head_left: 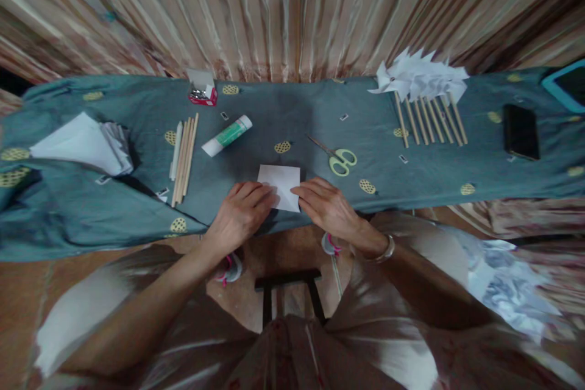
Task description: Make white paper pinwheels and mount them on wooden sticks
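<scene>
A small white square of paper (284, 181) lies near the front edge of the cloth-covered table. My left hand (242, 212) grips its left side, fingers bent together over the edge. On the opposite side my right hand (328, 206) pinches the right edge between closed fingers; the thumbs are partly hidden. Just beyond the paper, to the right, rest scissors (340, 161) with light green handles, blades pointing away to the left. A glue stick (227, 135) with a green and white label lies beyond my left hand.
Left of the glue are wooden sticks (186, 158), a red box of small metal pins (202, 94) and stacked white paper (86, 146). Paper pinwheels on sticks (423, 79), a dark phone (521, 131) and a blue-edged device (567, 86) lie right. Crumpled paper (512, 286) sits below the table.
</scene>
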### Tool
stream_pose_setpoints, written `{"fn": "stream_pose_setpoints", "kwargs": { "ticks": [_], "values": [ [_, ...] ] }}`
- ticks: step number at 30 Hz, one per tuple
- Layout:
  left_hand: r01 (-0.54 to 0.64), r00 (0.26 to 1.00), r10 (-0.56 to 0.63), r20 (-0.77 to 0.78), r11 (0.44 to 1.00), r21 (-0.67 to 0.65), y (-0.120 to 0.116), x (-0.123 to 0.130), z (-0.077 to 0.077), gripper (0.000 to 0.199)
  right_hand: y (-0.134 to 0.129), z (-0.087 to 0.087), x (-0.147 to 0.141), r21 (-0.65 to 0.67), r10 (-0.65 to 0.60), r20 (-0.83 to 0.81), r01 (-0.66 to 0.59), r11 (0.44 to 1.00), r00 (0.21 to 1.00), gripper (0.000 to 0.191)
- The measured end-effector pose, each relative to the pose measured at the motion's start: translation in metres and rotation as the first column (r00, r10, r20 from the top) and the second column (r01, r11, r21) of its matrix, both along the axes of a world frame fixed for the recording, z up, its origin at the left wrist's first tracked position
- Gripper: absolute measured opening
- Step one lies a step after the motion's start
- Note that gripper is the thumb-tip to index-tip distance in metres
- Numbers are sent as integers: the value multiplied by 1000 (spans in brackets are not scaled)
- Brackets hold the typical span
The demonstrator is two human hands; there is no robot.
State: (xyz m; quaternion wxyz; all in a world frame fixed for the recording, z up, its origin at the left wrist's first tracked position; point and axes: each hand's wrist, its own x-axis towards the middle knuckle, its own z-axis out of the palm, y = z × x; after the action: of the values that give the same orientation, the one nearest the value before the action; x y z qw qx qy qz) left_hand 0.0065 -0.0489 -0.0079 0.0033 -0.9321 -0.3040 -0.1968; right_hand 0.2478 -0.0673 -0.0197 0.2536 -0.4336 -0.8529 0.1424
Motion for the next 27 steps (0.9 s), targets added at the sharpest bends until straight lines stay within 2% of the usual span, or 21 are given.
{"fn": "stream_pose_setpoints", "kwargs": {
  "ticks": [4,8,12,16,21,24,27],
  "values": [
    [29,1000,-28,6,999,-31,-2,-3,0,23,2,1,1,76,-59,20,57,996,998,29],
    [47,997,-45,64,998,-29,-5,-5,-2,20,8,2,5,81,-19,-19,21,996,1000,25],
    [5,990,5,139,997,-74,-9,-5,-3,18,14,1,9,-76,11,-94,-18,997,995,21],
    [-29,977,76,199,973,-227,-10,-7,-3,19,18,-1,7,-222,-10,-204,-36,974,979,19],
    [-104,950,199,239,927,-361,-8,-9,-6,25,24,-5,1,-334,-163,-306,55,941,938,12],
    [-151,933,273,234,889,-432,-7,-10,-10,27,28,-6,-3,-412,-269,-303,129,902,914,10],
    [-203,910,349,224,846,-493,-7,-10,-12,28,31,-4,-8,-465,-325,-301,159,871,897,11]
  ]
}}
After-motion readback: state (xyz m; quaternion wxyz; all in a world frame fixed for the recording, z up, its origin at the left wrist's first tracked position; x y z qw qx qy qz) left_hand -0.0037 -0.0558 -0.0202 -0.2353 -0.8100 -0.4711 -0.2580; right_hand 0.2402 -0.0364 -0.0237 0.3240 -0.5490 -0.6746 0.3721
